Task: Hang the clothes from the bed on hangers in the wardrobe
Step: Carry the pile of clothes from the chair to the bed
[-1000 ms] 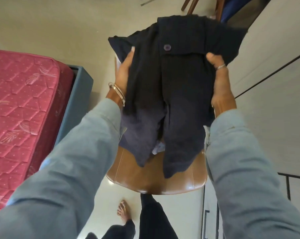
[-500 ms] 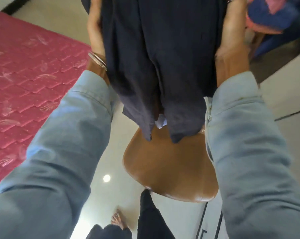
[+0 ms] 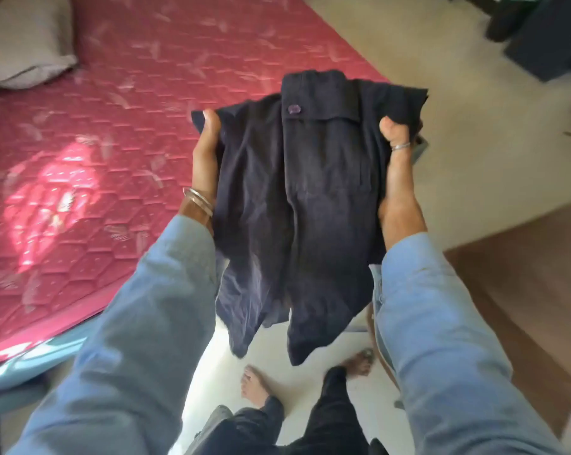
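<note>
- The left hand (image 3: 206, 159) grasps one side of the dark garment (image 3: 304, 198).
- The right hand (image 3: 396, 178) grasps the other side.
- The bed (image 3: 113, 133) is beside it.

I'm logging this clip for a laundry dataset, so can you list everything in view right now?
Garment: one, dark navy, with a purple button, held up in the air in front of the person.
Mattress: one, red quilted, at left.
Pillow: one, grey, on the mattress's far left corner.
Bed frame: one, blue, under the mattress edge.
Floor: beige, with a brown wooden surface at right.
Dark objects: blurred, top right.
Left hand: grips the garment's left edge; bangles at wrist.
Right hand: grips its right edge; ring on thumb.
Sleeves: two, light blue.
Feet: two, bare, below.
</note>
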The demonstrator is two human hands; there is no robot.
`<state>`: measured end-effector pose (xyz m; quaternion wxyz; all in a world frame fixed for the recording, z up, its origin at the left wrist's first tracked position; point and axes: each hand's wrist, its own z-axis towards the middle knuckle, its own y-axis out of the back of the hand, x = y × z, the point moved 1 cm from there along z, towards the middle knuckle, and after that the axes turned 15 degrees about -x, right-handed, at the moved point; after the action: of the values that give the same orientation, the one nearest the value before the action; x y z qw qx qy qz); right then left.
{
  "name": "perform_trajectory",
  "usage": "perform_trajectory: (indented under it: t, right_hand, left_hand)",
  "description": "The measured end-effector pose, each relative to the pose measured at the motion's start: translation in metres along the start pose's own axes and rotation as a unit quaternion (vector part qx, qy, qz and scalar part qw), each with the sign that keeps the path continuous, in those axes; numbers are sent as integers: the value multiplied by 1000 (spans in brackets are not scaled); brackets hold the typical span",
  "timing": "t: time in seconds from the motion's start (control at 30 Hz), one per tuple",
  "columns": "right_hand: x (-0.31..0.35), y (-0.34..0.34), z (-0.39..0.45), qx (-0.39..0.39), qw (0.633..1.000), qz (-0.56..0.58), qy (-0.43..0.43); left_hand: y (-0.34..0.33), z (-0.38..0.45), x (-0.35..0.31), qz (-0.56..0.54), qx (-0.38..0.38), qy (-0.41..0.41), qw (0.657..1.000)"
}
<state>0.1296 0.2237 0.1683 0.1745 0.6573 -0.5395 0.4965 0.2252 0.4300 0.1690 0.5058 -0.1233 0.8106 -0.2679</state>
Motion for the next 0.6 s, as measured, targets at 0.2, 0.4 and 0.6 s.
perform_trajectory:
  t: [0.2,0.4,0.6]
  right_hand:
    - [-137,-115,-67,125,983,-101,-90]
    - [-232,-223,-141,246,942,-173,-146]
    - [-288,-323,-192,328,907,-204,-169]
  left_hand:
    - [187,-38,-76,14,-235,-49,971]
    - [303,-86,-147,-27,-313,-88,945]
    - [380,-92,-214,-66,-355,-125,924]
